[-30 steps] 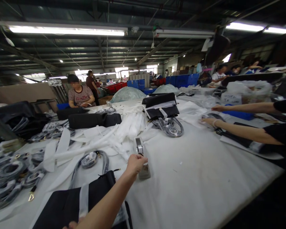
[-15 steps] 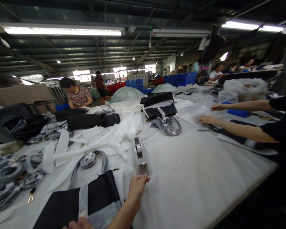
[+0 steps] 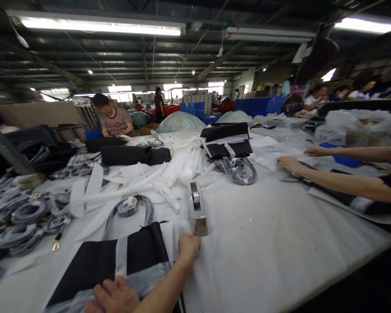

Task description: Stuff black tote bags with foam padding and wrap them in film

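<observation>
A black bag (image 3: 96, 261) lies flat in front of me with a pale wrapping strip (image 3: 121, 256) across it and translucent film (image 3: 146, 274) over its near part. My left hand (image 3: 112, 296) rests on the film-covered near part of the bag, its fingers spread. My right hand (image 3: 189, 245) is closed just in front of a tape dispenser (image 3: 198, 213), to the right of the bag. Whatever its fingers may hold is too small or hidden to make out. A wrapped strap (image 3: 148, 208) curves out beyond the bag's far edge.
Several coiled wrapped straps (image 3: 29, 213) cover the left side. White sheets (image 3: 182, 169) are heaped mid-table. Farther back sits another black bag (image 3: 228, 139) with its coiled strap (image 3: 241, 170). At the right, a co-worker's hands (image 3: 289, 164) work over dark pieces. Other people sit behind.
The view has shifted, so most things sit farther right. More of my left hand shows, spread over the film. My right hand stays closed near the dispenser, its fingers now curled more tightly.
</observation>
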Motion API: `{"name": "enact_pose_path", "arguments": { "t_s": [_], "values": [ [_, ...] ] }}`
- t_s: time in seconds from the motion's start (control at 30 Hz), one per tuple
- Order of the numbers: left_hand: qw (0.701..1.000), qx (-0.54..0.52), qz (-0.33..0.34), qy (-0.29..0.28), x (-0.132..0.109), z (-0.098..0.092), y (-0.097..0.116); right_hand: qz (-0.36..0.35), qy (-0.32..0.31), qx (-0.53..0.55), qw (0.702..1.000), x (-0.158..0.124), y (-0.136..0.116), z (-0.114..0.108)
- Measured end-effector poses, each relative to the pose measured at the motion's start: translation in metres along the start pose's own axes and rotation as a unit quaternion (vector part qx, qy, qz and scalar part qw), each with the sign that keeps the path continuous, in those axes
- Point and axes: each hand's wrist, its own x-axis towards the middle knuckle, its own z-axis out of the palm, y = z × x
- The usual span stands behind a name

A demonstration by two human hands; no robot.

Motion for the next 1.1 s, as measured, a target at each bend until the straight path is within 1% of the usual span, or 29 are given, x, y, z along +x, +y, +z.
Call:
{"name": "enact_pose_path", "arguments": {
  "t_s": [0.07, 0.1, 0.17, 0.2, 0.23, 0.27, 0.33, 0.4, 0.43, 0.47, 0.5, 0.53, 0.57, 0.6, 0.63, 0.7, 0.9, 1.0, 1.1],
  "values": [
    [0.999, -0.024, -0.003, -0.032, -0.016, -0.007, 0.006, 0.006, -0.018, 0.043, 0.999, -0.001, -0.002, -0.01],
    [0.998, -0.045, 0.004, -0.053, -0.025, -0.013, 0.011, 0.012, -0.027, 0.069, 0.997, -0.001, -0.002, -0.014],
    [0.99, -0.091, 0.037, -0.103, -0.041, -0.036, 0.024, 0.031, -0.055, 0.116, 0.991, 0.001, -0.003, -0.019],
    [0.983, -0.111, 0.052, -0.135, -0.048, -0.053, 0.031, 0.042, -0.074, 0.132, 0.988, 0.002, -0.003, -0.019],
    [0.976, -0.126, 0.067, -0.163, -0.054, -0.075, 0.036, 0.05, -0.088, 0.143, 0.985, 0.004, -0.003, -0.017],
    [0.97, -0.134, 0.079, -0.186, -0.059, -0.101, 0.039, 0.056, -0.091, 0.148, 0.983, 0.006, -0.003, -0.015],
    [0.966, -0.133, 0.09, -0.202, -0.073, -0.162, 0.036, 0.082, -0.078, 0.152, 0.982, 0.008, -0.005, -0.013],
    [0.973, -0.106, 0.088, -0.188, -0.087, -0.228, 0.021, 0.094, -0.059, 0.157, 0.981, 0.009, -0.006, -0.016],
    [0.98, -0.068, 0.074, -0.172, -0.092, -0.26, 0.011, 0.093, -0.054, 0.158, 0.981, 0.01, -0.007, -0.019],
    [0.983, -0.055, 0.057, -0.168, -0.096, -0.289, 0.0, 0.089, -0.052, 0.157, 0.982, 0.011, -0.007, -0.022],
    [0.984, -0.046, 0.042, -0.168, -0.099, -0.314, -0.01, 0.083, -0.054, 0.153, 0.983, 0.012, -0.007, -0.026],
    [0.983, -0.036, 0.024, -0.178, -0.1, -0.335, -0.02, 0.079, -0.057, 0.148, 0.984, 0.013, -0.006, -0.029],
    [0.981, -0.029, 0.006, -0.192, -0.1, -0.352, -0.028, 0.079, -0.062, 0.143, 0.985, 0.014, -0.006, -0.031],
    [0.978, -0.023, -0.01, -0.208, -0.1, -0.364, -0.034, 0.077, -0.067, 0.14, 0.985, 0.016, -0.006, -0.032],
    [0.974, -0.02, -0.024, -0.224, -0.099, -0.372, -0.039, 0.075, -0.072, 0.138, 0.985, 0.017, -0.005, -0.033],
    [0.966, -0.021, -0.044, -0.255, -0.094, -0.378, -0.045, 0.072, -0.079, 0.136, 0.985, 0.018, -0.005, -0.033],
    [0.935, -0.031, -0.08, -0.344, -0.076, -0.379, -0.048, 0.074, -0.09, 0.127, 0.985, 0.02, -0.007, -0.033],
    [0.925, -0.061, -0.084, -0.364, -0.073, -0.382, -0.049, 0.073, -0.091, 0.122, 0.986, 0.021, -0.007, -0.033],
    [0.922, -0.115, -0.064, -0.364, -0.077, -0.384, -0.051, 0.076, -0.094, 0.119, 0.986, 0.021, -0.007, -0.033]
  ]
}}
